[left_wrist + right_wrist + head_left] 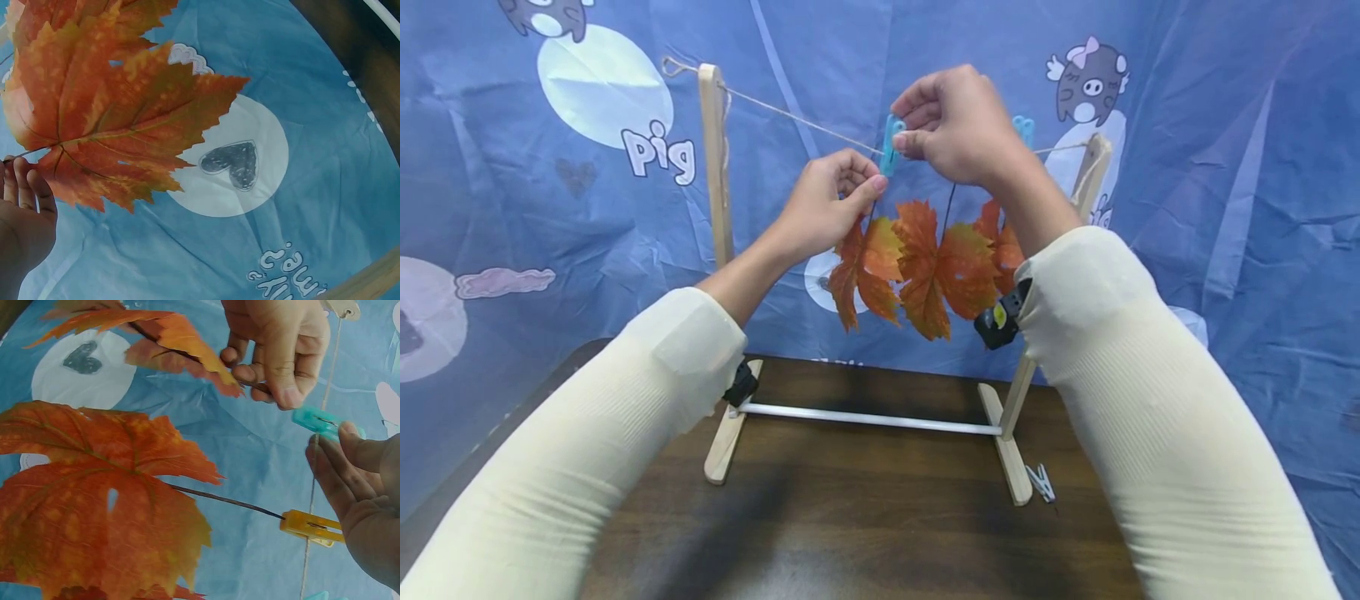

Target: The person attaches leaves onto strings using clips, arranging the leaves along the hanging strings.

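Observation:
At the string (805, 122), my right hand (966, 125) pinches a blue clothespin (889, 150) by its upper end, thumb in front. My left hand (827, 196) holds the thin stem of an orange artificial leaf (857, 271) between thumb and fingers, just below that clothespin. In the right wrist view the left thumb is against or very near the clothespin's lower end; whether the stem is inside its jaws I cannot tell. A second leaf (940, 271) hangs beside it, its stem in a yellow clothespin (306, 526). A third leaf (1000, 237) is partly hidden by my right arm.
Wooden posts (715, 167) stand at both sides, with a white rod (872, 417) joining their feet. Another blue clothespin (1022, 129) is on the string at right. A pale clothespin (1040, 483) lies on the brown table (850, 517) by the right foot. Behind hangs blue printed cloth (1187, 125).

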`<state>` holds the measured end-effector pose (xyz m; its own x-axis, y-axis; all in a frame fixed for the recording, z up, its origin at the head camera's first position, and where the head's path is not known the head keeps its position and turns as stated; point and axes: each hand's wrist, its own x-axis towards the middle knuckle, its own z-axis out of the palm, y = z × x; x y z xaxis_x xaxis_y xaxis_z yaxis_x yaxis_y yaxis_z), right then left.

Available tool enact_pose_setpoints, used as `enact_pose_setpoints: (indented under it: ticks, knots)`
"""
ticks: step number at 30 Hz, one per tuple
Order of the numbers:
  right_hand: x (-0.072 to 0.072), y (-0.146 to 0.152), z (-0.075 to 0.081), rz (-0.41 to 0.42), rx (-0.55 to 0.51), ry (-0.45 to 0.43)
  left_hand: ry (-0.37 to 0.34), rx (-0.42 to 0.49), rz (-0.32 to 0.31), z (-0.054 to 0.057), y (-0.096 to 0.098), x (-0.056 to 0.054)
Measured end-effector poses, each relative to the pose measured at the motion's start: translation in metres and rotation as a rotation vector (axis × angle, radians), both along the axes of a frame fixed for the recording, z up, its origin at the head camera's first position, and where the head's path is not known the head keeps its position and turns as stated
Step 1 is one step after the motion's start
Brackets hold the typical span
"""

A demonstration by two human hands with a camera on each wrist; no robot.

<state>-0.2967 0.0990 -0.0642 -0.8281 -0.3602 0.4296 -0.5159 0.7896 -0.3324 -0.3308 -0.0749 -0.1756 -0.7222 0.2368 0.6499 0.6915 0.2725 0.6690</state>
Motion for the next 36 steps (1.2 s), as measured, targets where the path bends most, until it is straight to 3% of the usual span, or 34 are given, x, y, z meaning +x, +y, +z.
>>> enact_pose_setpoints:
  ticks: [4,12,26,36]
  knots:
    - [0.001,0.000,0.001,0.015,0.039,-0.018,-0.007,0.010,0.010,-0.002,-0.001,0.000]
    - [0.004,0.000,0.002,0.050,0.007,-0.039,-0.031,0.036,-0.008,0.000,0.000,0.000]
    - [0.003,0.009,-0.002,0.038,-0.040,-0.035,-0.023,0.035,0.008,0.001,-0.001,0.003]
    - [0.014,0.020,0.001,0.088,-0.072,-0.004,-0.026,0.032,0.036,-0.003,-0.011,0.009]
